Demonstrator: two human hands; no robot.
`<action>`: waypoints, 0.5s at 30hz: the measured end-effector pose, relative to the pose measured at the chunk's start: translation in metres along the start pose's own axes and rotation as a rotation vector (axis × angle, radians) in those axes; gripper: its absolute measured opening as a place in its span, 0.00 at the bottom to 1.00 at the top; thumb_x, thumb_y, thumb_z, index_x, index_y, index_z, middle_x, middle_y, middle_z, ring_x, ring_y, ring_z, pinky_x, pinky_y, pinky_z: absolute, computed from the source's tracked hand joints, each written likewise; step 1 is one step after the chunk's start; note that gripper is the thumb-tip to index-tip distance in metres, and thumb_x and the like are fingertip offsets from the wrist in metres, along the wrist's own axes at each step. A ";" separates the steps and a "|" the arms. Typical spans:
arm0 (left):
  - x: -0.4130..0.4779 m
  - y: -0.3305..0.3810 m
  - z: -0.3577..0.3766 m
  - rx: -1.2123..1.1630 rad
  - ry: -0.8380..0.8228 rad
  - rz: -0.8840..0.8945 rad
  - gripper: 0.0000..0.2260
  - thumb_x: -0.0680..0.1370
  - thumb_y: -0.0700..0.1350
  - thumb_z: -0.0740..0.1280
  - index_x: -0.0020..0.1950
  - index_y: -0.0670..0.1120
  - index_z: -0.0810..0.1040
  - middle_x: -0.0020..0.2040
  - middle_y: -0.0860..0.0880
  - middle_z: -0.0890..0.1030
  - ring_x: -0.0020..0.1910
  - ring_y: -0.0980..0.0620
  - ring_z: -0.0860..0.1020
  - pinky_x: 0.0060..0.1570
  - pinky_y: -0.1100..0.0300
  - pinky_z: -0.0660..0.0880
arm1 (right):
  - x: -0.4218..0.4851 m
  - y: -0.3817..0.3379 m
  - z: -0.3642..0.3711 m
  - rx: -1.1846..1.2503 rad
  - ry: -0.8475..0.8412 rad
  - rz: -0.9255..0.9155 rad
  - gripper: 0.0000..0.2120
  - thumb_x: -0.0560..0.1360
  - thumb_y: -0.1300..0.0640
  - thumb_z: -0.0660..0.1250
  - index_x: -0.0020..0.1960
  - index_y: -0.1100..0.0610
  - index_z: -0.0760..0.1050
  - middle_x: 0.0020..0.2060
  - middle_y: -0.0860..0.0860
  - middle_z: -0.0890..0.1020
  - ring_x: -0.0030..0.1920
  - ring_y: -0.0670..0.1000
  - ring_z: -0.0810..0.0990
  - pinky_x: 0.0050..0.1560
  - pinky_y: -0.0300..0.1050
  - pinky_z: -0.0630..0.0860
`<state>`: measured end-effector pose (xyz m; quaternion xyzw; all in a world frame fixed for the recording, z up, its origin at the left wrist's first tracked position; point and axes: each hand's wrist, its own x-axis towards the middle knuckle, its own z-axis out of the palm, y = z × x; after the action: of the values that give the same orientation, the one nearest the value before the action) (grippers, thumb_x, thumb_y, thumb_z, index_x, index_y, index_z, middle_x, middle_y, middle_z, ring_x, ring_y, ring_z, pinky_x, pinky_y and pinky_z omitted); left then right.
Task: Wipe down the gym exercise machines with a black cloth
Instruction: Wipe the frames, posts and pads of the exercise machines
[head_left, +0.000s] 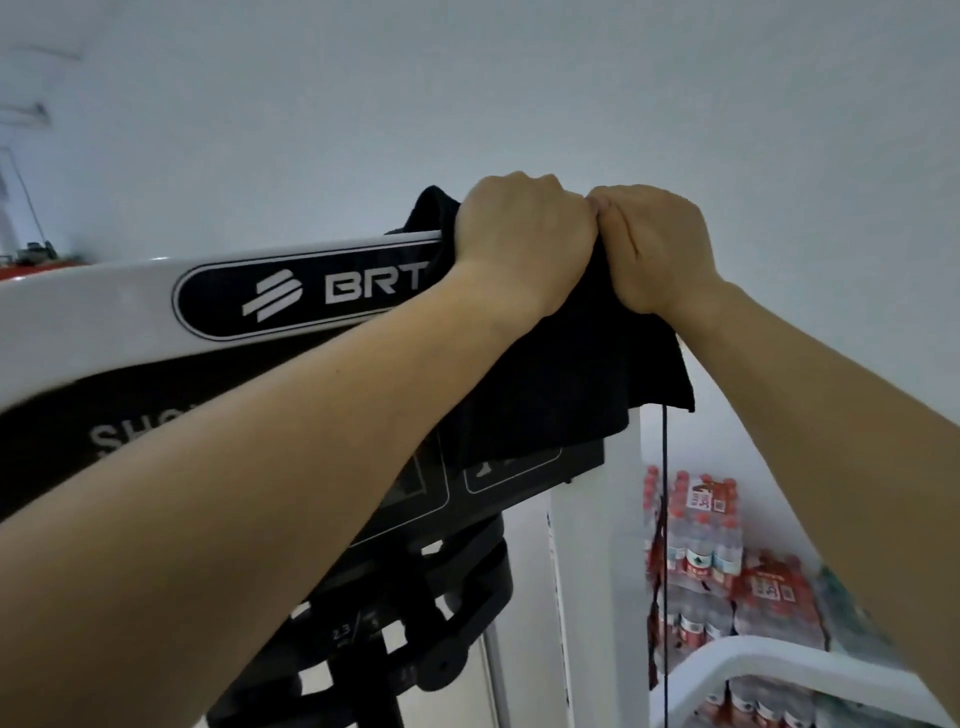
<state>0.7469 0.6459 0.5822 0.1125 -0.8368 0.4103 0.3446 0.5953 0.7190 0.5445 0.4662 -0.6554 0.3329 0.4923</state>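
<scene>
black cloth draped over machine top, left hand, right hand gripping it

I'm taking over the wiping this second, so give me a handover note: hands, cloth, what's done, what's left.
Left hand and right hand: side by side, both gripping the black cloth atop the machine's white beam.
Cloth: draped over the beam's end, hanging over the black panel.
Done: cannot tell from here.
Left: likely the beam by the logo, and the panel.
</scene>
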 end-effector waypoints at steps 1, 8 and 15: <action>0.005 0.004 0.000 -0.009 -0.002 0.006 0.09 0.81 0.39 0.57 0.53 0.46 0.77 0.33 0.49 0.63 0.36 0.47 0.68 0.36 0.53 0.62 | 0.001 0.007 0.000 0.015 0.003 0.012 0.17 0.81 0.54 0.48 0.36 0.53 0.67 0.31 0.47 0.73 0.33 0.55 0.72 0.35 0.49 0.65; -0.030 -0.024 -0.009 -0.007 0.057 0.003 0.10 0.85 0.44 0.54 0.44 0.47 0.61 0.32 0.49 0.60 0.28 0.49 0.58 0.32 0.54 0.58 | 0.003 -0.040 -0.001 0.042 0.063 -0.001 0.17 0.80 0.57 0.49 0.34 0.47 0.60 0.27 0.44 0.67 0.32 0.54 0.65 0.39 0.55 0.69; -0.136 -0.117 -0.028 0.074 0.064 -0.060 0.11 0.85 0.46 0.52 0.45 0.45 0.65 0.29 0.49 0.63 0.25 0.49 0.59 0.26 0.58 0.52 | 0.008 -0.172 0.011 0.080 0.055 -0.023 0.23 0.82 0.51 0.45 0.41 0.55 0.76 0.33 0.49 0.79 0.35 0.53 0.73 0.39 0.51 0.69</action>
<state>0.9160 0.5801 0.5749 0.1369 -0.8058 0.4341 0.3788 0.7525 0.6477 0.5449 0.4837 -0.6225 0.3655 0.4949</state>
